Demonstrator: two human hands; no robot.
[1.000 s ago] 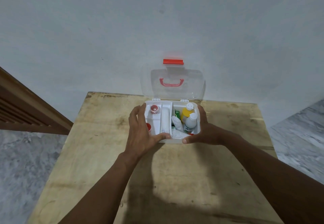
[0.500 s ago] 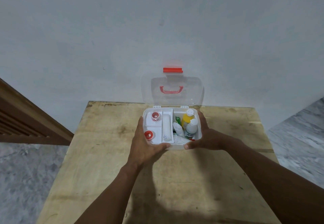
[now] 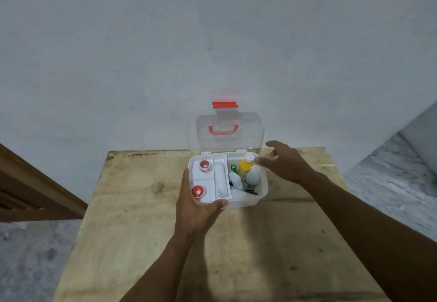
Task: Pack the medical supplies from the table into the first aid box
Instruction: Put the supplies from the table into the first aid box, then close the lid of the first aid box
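Note:
The white first aid box (image 3: 262, 194) stands open near the table's far edge, its clear lid (image 3: 250, 133) with a red handle and latch upright against the wall. Inside lie two red-capped tape rolls (image 3: 204, 166), a white bandage roll (image 3: 221, 181), a yellow bottle (image 3: 245, 166), a white bottle (image 3: 252, 181) and small packets. My left hand (image 3: 196, 207) grips the box's near left corner, thumb along the front rim. My right hand (image 3: 286, 163) hovers over the box's right edge, fingers spread, holding nothing.
The worn wooden table (image 3: 165, 242) stands against a pale wall. A wooden slatted frame (image 3: 35, 195) is at the left. Grey marble floor (image 3: 390, 176) shows on both sides.
My right hand has let go of the box's right side and risen above it with its fingers apart. The left hand stays on the box's left corner.

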